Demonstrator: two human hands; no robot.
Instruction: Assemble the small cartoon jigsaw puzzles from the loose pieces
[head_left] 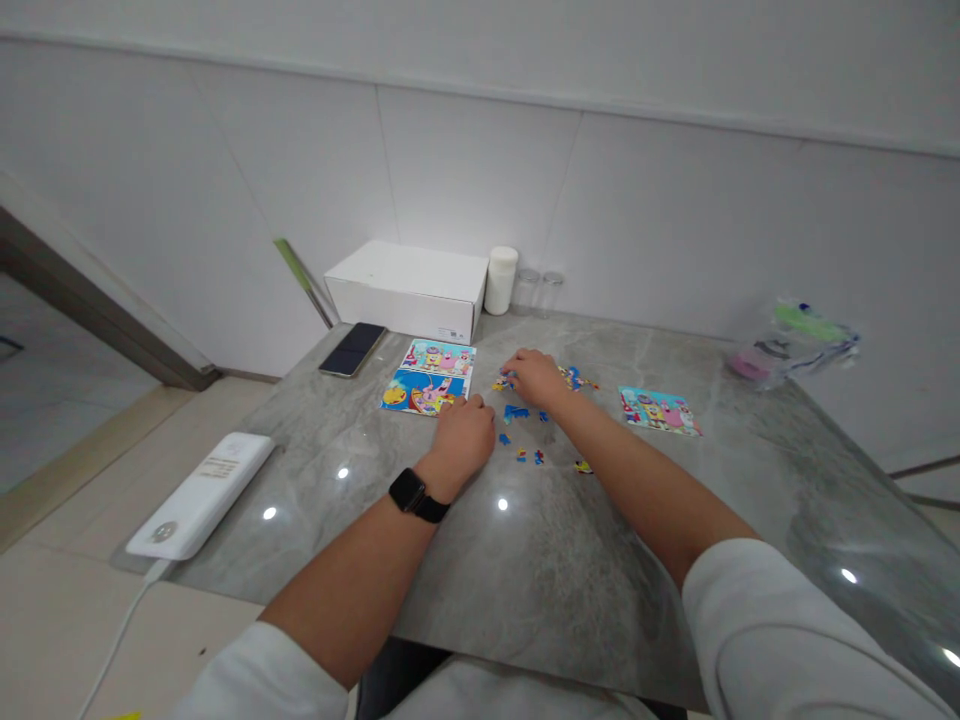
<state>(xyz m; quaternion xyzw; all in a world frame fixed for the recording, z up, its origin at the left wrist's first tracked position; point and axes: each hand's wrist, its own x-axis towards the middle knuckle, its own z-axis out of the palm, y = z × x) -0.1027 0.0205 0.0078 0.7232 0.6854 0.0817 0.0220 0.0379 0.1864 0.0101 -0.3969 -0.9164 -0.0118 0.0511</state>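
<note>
My right hand [534, 378] reaches to the far middle of the table, its fingers pinched down on a small jigsaw puzzle piece [502, 382]. Just beyond its wrist lies a cluster of colourful puzzle pieces [576, 378]. My left hand [465, 437], with a black watch [407, 490] on the wrist, rests curled at the lower right corner of a cartoon picture sheet [427, 377]; what its fingers hold, if anything, is hidden. Between the hands are blue puzzle pieces [516, 411]. Nearer me lie small loose pieces [538, 457] and a yellow piece [583, 467] beside my right forearm.
A second cartoon picture card [660, 411] lies to the right, with a clear plastic bag [795, 345] farther off. At the back stand a white box [405, 285], a white bottle [501, 281] and two clear jars [551, 293]. A phone [353, 349] and white power bank [202, 495] lie left.
</note>
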